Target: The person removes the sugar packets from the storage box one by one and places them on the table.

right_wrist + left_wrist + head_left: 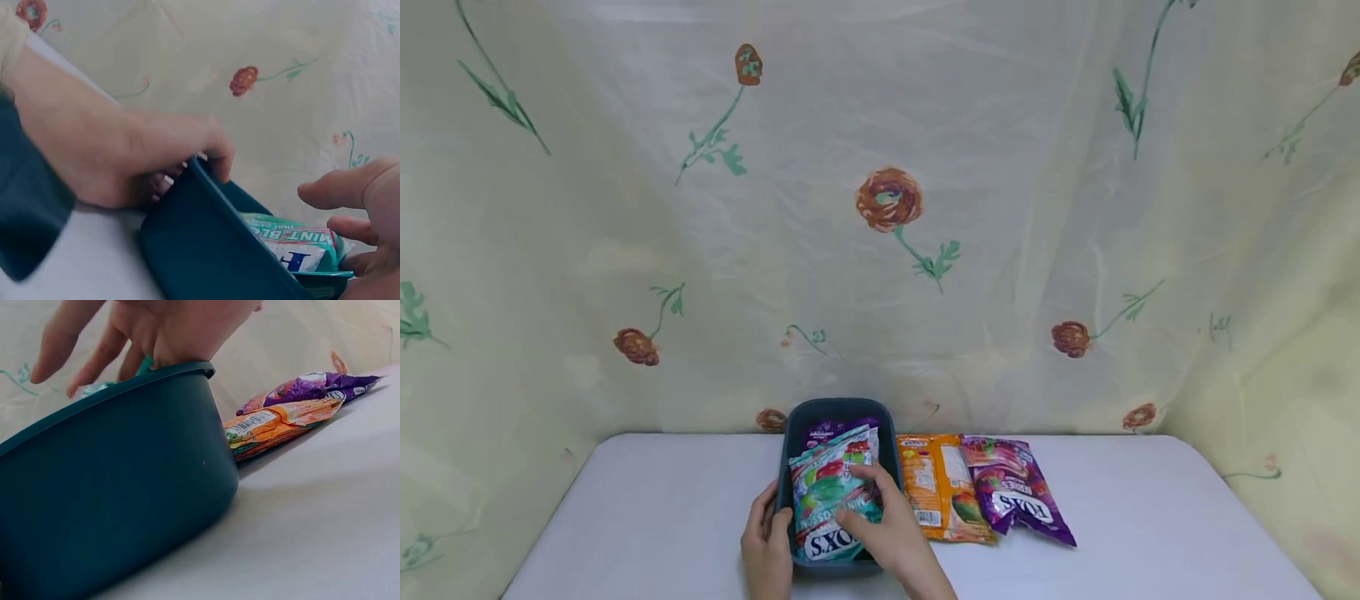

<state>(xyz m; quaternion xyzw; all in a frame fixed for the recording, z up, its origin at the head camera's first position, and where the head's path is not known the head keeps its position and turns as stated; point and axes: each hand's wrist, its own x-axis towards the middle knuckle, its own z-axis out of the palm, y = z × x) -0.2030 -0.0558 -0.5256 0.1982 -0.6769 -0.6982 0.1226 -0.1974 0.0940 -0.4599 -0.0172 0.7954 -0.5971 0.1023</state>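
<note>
a: where's the green mint bag [831, 487]?

b: in the dark teal tub [842, 408], low centre of the head frame. it lies over a purple packet [822, 433] that shows near the tub's far end. that lower packet comes through only in the head view.

a: and the left hand [767, 542]?

b: from the head it's at the tub's left side. the right wrist view tells more: at left of that frame the thumb hooks over the rim and the other fingers bend against the outside, so the wall is pinched between them.

a: what about the right hand [891, 533]?

b: over the mint bag, thumb and forefinger apart. the head view hides the rest, but the left wrist view, at its upper left, has several fingers spread and reaching down past the rim. whether every tip touches the bag, i can't tell.

a: anything outside the tub?

b: an orange bag [925, 492] just beside it, right of centre in the head frame, then a purple berries bag [1011, 492] touching it. both lie on the white desk [647, 517]. the left wrist view catches them side-on, at right, and shows the tub's plain outer wall, while most of its contents are hidden there.
</note>
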